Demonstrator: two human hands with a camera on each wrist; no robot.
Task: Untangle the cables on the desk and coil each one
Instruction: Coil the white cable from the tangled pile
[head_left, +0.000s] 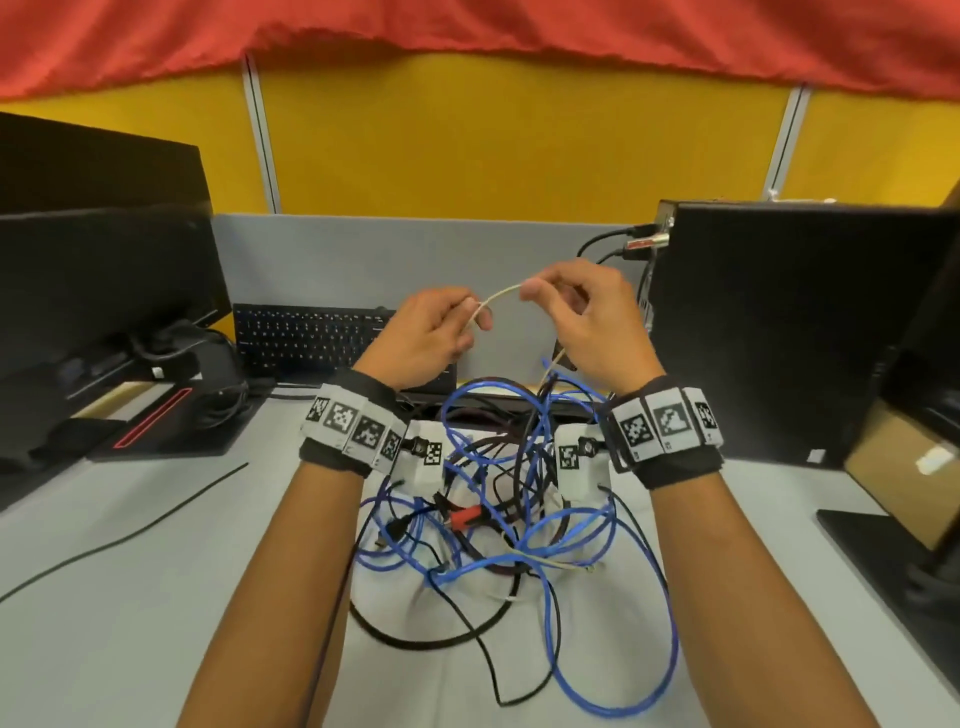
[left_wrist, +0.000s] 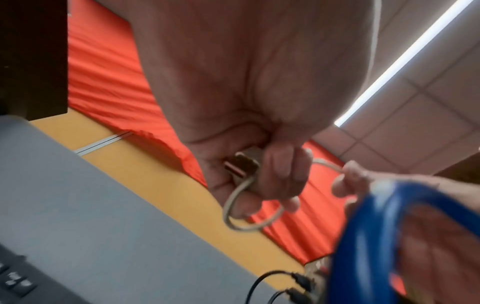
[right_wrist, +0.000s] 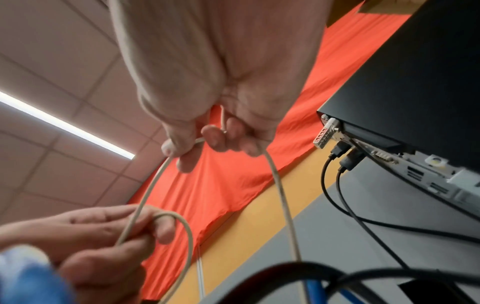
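Beige cable (head_left: 500, 295), thin, pale, raised above the desk (head_left: 156, 597): left hand (head_left: 423, 338) grips its plug end with a small loop; right hand (head_left: 592, 325) pinches it just beside, remainder trailing down. Tangle (head_left: 514, 525) below on the desk: blue, black and red-tipped cables intertwined. Keyboard (head_left: 311, 338) behind.

cream cable (head_left: 501, 294) | blue cables (head_left: 582, 519) and black cables (head_left: 415, 636) at 6 o'clock | pale grey surface (head_left: 130, 597) | black keyboard (head_left: 311, 338) | yellow partition (head_left: 519, 140) | red cloth (head_left: 467, 26) at 12 o'clock | black-and-white checker-tag wristbands (head_left: 353, 428)
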